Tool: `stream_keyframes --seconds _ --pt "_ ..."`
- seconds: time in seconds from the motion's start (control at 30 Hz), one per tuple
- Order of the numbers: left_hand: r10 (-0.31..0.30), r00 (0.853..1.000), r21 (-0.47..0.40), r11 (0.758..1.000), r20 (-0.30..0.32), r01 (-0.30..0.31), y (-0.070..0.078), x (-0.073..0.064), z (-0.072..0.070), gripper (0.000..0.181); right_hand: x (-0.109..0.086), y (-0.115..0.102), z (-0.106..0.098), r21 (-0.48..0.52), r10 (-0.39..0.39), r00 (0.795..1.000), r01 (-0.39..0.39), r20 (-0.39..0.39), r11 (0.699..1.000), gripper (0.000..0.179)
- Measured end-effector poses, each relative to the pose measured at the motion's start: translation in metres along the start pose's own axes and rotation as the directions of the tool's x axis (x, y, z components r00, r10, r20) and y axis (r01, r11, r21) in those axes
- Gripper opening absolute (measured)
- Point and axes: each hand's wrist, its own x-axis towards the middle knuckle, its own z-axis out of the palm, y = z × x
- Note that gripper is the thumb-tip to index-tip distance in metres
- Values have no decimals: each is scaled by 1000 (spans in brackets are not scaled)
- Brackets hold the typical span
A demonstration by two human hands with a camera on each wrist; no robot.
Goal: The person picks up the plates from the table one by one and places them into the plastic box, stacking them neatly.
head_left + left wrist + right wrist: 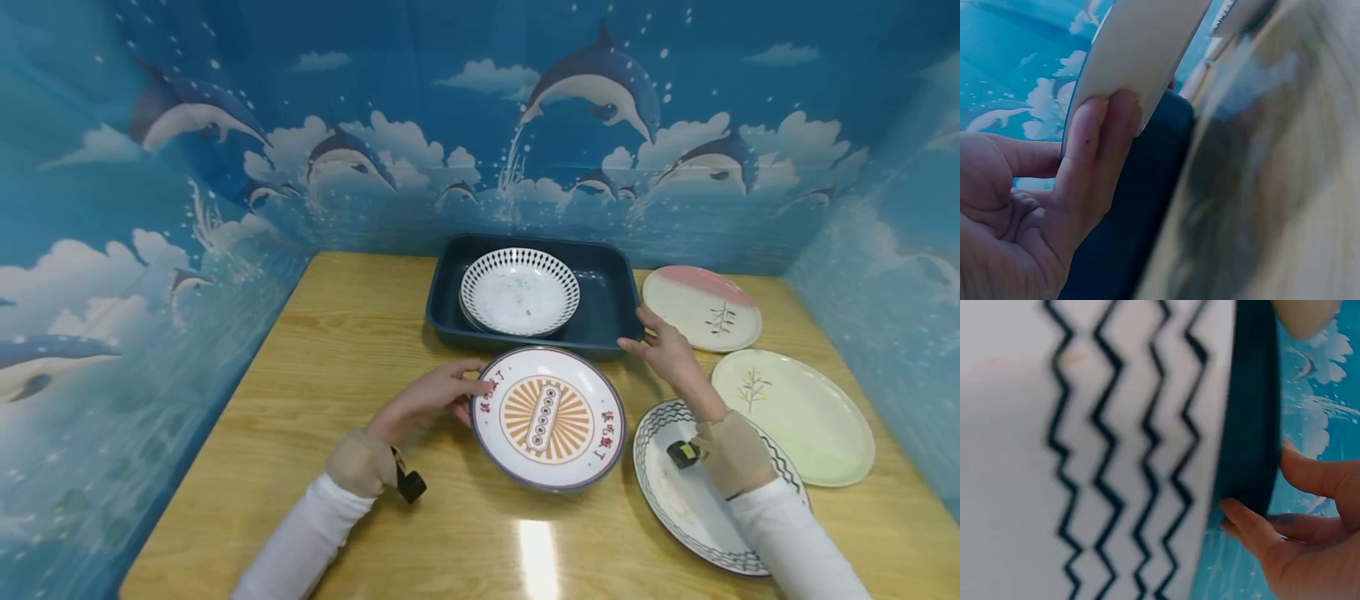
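Observation:
My left hand (438,392) grips the left edge of a round plate (551,417) with an orange sunburst and red characters, thumb on top and fingers beneath. In the left wrist view, fingers (1082,150) press against the plate's pale underside (1138,53). At the front right corner of a dark blue rectangular baking dish (606,292), my right hand (671,354) holds the wall between thumb and fingers; the right wrist view shows this corner (1250,425) too. Inside the dish, at its left, sits a white bowl (519,292) with a black diamond rim, stacked on another.
On the right of the wooden table (337,333) lie a pink-and-white plate (693,308), a pale green oval plate (802,425) and a zigzag-rimmed oval plate (675,500), the last under my right forearm. A dolphin-print backdrop (480,108) encloses the table's back and sides.

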Motion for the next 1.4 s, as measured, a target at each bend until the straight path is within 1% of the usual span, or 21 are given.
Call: stream_keyframes --seconds 0.1,0.2,0.27,0.33,0.43,0.5,0.57,0.63,0.7,0.77,0.93,1.07,1.2,1.27,1.33,1.4 --pt "30 999 31 999 -19 -30 9 -3 -3 27 -4 -1 -5 34 -13 1000 13 1 999 75" --pt "49 997 20 999 -56 -48 18 -4 -7 25 -12 -5 -9 17 -43 999 44 -26 999 70" --pt "60 994 9 998 -87 -60 22 -6 -9 25 -19 -9 -9 27 -74 996 75 -42 997 68" --pt "77 991 -2 997 -114 -78 26 -7 -10 26 -28 -14 -7 74 -109 994 111 -27 991 67" --pt "99 985 -17 995 -145 -102 29 -8 -12 26 -43 -20 -3 201 -142 989 131 44 971 65" --pt "94 982 -34 994 -167 -101 31 -8 -12 25 -53 -23 1 275 -142 983 106 115 956 64" --pt "87 979 -45 994 -187 -97 32 -8 -12 25 -61 -25 5 336 -130 976 65 174 940 64" --pt "82 977 -44 995 -197 -92 31 -7 -12 24 -69 -27 9 378 -106 970 16 219 926 66" --pt "82 978 -37 995 -190 -90 29 -5 -11 24 -75 -27 13 408 -89 965 -19 245 913 68" --pt "81 981 -29 996 -176 -87 27 -4 -11 25 -79 -27 17 441 -84 963 -38 255 897 69" --pt "82 986 -8 996 -146 -84 24 -2 -9 27 -85 -24 21 504 -107 962 -35 251 863 66" --pt "93 985 -9 995 -145 -95 22 -1 -10 29 -84 -23 22 530 -113 959 -44 260 847 65" --pt "100 984 -14 995 -147 -103 23 2 -10 31 -82 -24 20 537 -88 957 -77 275 840 66" --pt "107 982 -15 994 -155 -111 24 3 -10 33 -80 -26 18 549 -81 956 -92 283 831 66" --pt "113 978 -21 993 -178 -118 27 4 -11 36 -78 -30 14 567 -79 955 -103 287 817 67" --pt "126 967 -31 990 -223 -136 30 5 -12 38 -74 -34 11 589 -84 956 -103 281 801 68"
